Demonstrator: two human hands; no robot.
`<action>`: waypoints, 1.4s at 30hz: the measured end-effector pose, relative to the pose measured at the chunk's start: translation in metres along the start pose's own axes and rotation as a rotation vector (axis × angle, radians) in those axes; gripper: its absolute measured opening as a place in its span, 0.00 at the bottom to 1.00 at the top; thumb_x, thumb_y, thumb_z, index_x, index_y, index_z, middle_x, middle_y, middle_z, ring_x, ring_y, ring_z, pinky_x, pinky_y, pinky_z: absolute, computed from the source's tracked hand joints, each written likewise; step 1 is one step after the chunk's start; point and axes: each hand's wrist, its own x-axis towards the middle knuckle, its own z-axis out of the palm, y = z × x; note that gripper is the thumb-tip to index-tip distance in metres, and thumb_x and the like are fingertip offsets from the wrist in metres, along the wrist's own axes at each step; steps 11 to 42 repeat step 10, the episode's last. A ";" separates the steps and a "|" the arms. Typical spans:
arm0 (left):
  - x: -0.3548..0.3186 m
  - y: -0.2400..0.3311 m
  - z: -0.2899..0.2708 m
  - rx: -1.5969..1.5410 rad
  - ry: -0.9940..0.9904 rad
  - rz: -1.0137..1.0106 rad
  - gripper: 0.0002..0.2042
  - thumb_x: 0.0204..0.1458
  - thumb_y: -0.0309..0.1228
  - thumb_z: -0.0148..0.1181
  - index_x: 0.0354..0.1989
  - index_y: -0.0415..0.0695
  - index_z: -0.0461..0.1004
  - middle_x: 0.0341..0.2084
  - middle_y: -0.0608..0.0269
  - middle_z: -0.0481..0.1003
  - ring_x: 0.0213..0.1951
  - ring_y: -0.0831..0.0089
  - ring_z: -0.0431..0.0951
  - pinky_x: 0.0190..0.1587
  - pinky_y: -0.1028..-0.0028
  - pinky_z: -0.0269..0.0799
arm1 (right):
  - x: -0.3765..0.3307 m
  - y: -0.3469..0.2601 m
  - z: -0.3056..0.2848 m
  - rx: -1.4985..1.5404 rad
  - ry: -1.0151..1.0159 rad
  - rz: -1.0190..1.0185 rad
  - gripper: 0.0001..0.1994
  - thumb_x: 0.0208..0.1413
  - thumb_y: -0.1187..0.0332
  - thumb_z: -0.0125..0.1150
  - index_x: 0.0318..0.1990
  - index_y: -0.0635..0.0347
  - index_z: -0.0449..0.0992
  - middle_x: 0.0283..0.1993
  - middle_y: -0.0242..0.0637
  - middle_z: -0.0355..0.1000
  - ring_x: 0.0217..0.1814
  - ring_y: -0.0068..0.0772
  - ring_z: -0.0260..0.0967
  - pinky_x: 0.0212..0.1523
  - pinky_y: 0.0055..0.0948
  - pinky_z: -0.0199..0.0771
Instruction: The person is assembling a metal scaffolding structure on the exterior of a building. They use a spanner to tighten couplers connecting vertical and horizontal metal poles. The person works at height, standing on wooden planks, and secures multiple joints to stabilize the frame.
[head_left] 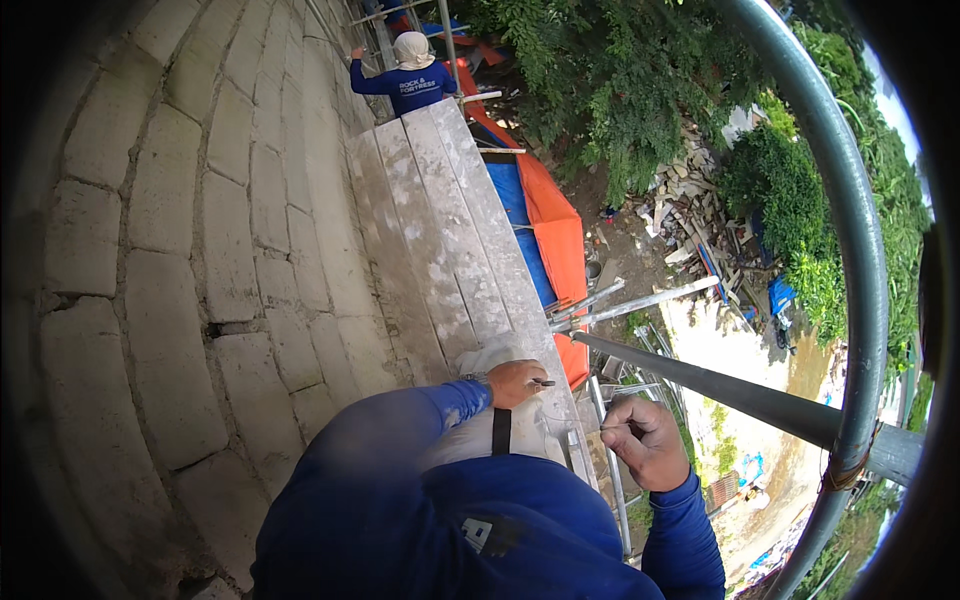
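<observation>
My left hand [518, 383] is closed in front of my body, over the plank walkway. A small dark, thin piece [543, 382] sticks out of its fist; the rest is hidden inside, so its kind cannot be made out. To the right and a bit nearer, my right hand [648, 445] pinches a thin wire or string [612, 428] between thumb and fingertips, beyond the walkway's outer edge. The strand is too fine to follow clearly towards the left hand. A white bag-like thing with a black strap [501, 432] lies between my body and the left hand.
A concrete block wall [180, 300] rises on the left, beside the planks [440, 230]. Scaffold tubes [700, 380] and a curved metal pipe [865, 250] stand on the right. Farther along is a co-worker [415, 80]. Orange tarpaulin [550, 220], rubble [690, 190] and trees lie below.
</observation>
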 end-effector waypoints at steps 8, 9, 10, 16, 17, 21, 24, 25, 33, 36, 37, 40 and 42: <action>-0.010 -0.027 -0.007 0.001 0.145 -0.169 0.13 0.64 0.36 0.57 0.45 0.40 0.79 0.45 0.50 0.79 0.51 0.50 0.78 0.55 0.58 0.73 | 0.034 -0.087 -0.009 -0.620 -0.125 -0.343 0.07 0.53 0.82 0.66 0.35 0.60 0.75 0.26 0.40 0.73 0.23 0.38 0.72 0.26 0.40 0.69; -0.011 -0.035 -0.005 -0.004 0.156 -0.191 0.12 0.63 0.36 0.57 0.46 0.41 0.80 0.46 0.50 0.79 0.52 0.50 0.78 0.56 0.59 0.72 | 0.040 -0.094 -0.008 -0.739 -0.177 -0.430 0.07 0.53 0.81 0.67 0.35 0.59 0.75 0.27 0.41 0.75 0.24 0.40 0.74 0.27 0.42 0.70; -0.012 -0.047 -0.002 -0.011 0.167 -0.214 0.12 0.63 0.37 0.58 0.47 0.42 0.80 0.47 0.50 0.79 0.53 0.51 0.78 0.58 0.59 0.72 | 0.044 -0.098 -0.006 -0.751 -0.187 -0.436 0.07 0.53 0.81 0.67 0.35 0.59 0.75 0.27 0.41 0.75 0.24 0.40 0.74 0.27 0.42 0.70; -0.012 -0.047 -0.002 -0.011 0.167 -0.214 0.12 0.63 0.37 0.58 0.47 0.42 0.80 0.47 0.50 0.79 0.53 0.51 0.78 0.58 0.59 0.72 | 0.044 -0.098 -0.006 -0.751 -0.187 -0.436 0.07 0.53 0.81 0.67 0.35 0.59 0.75 0.27 0.41 0.75 0.24 0.40 0.74 0.27 0.42 0.70; -0.012 -0.047 -0.002 -0.011 0.167 -0.214 0.12 0.63 0.37 0.58 0.47 0.42 0.80 0.47 0.50 0.79 0.53 0.51 0.78 0.58 0.59 0.72 | 0.044 -0.098 -0.006 -0.751 -0.187 -0.436 0.07 0.53 0.81 0.67 0.35 0.59 0.75 0.27 0.41 0.75 0.24 0.40 0.74 0.27 0.42 0.70; -0.012 -0.047 -0.002 -0.011 0.167 -0.214 0.12 0.63 0.37 0.58 0.47 0.42 0.80 0.47 0.50 0.79 0.53 0.51 0.78 0.58 0.59 0.72 | 0.044 -0.098 -0.006 -0.751 -0.187 -0.436 0.07 0.53 0.81 0.67 0.35 0.59 0.75 0.27 0.41 0.75 0.24 0.40 0.74 0.27 0.42 0.70; -0.012 -0.047 -0.002 -0.011 0.167 -0.214 0.12 0.63 0.37 0.58 0.47 0.42 0.80 0.47 0.50 0.79 0.53 0.51 0.78 0.58 0.59 0.72 | 0.044 -0.098 -0.006 -0.751 -0.187 -0.436 0.07 0.53 0.81 0.67 0.35 0.59 0.75 0.27 0.41 0.75 0.24 0.40 0.74 0.27 0.42 0.70; -0.012 -0.047 -0.002 -0.011 0.167 -0.214 0.12 0.63 0.37 0.58 0.47 0.42 0.80 0.47 0.50 0.79 0.53 0.51 0.78 0.58 0.59 0.72 | 0.044 -0.098 -0.006 -0.751 -0.187 -0.436 0.07 0.53 0.81 0.67 0.35 0.59 0.75 0.27 0.41 0.75 0.24 0.40 0.74 0.27 0.42 0.70; -0.012 -0.047 -0.002 -0.011 0.167 -0.214 0.12 0.63 0.37 0.58 0.47 0.42 0.80 0.47 0.50 0.79 0.53 0.51 0.78 0.58 0.59 0.72 | 0.044 -0.098 -0.006 -0.751 -0.187 -0.436 0.07 0.53 0.81 0.67 0.35 0.59 0.75 0.27 0.41 0.75 0.24 0.40 0.74 0.27 0.42 0.70; -0.012 -0.047 -0.002 -0.011 0.167 -0.214 0.12 0.63 0.37 0.58 0.47 0.42 0.80 0.47 0.50 0.79 0.53 0.51 0.78 0.58 0.59 0.72 | 0.044 -0.098 -0.006 -0.751 -0.187 -0.436 0.07 0.53 0.81 0.67 0.35 0.59 0.75 0.27 0.41 0.75 0.24 0.40 0.74 0.27 0.42 0.70; -0.012 -0.047 -0.002 -0.011 0.167 -0.214 0.12 0.63 0.37 0.58 0.47 0.42 0.80 0.47 0.50 0.79 0.53 0.51 0.78 0.58 0.59 0.72 | 0.044 -0.098 -0.006 -0.751 -0.187 -0.436 0.07 0.53 0.81 0.67 0.35 0.59 0.75 0.27 0.41 0.75 0.24 0.40 0.74 0.27 0.42 0.70; -0.012 -0.047 -0.002 -0.011 0.167 -0.214 0.12 0.63 0.37 0.58 0.47 0.42 0.80 0.47 0.50 0.79 0.53 0.51 0.78 0.58 0.59 0.72 | 0.044 -0.098 -0.006 -0.751 -0.187 -0.436 0.07 0.53 0.81 0.67 0.35 0.59 0.75 0.27 0.41 0.75 0.24 0.40 0.74 0.27 0.42 0.70; -0.012 -0.047 -0.002 -0.011 0.167 -0.214 0.12 0.63 0.37 0.58 0.47 0.42 0.80 0.47 0.50 0.79 0.53 0.51 0.78 0.58 0.59 0.72 | 0.044 -0.098 -0.006 -0.751 -0.187 -0.436 0.07 0.53 0.81 0.67 0.35 0.59 0.75 0.27 0.41 0.75 0.24 0.40 0.74 0.27 0.42 0.70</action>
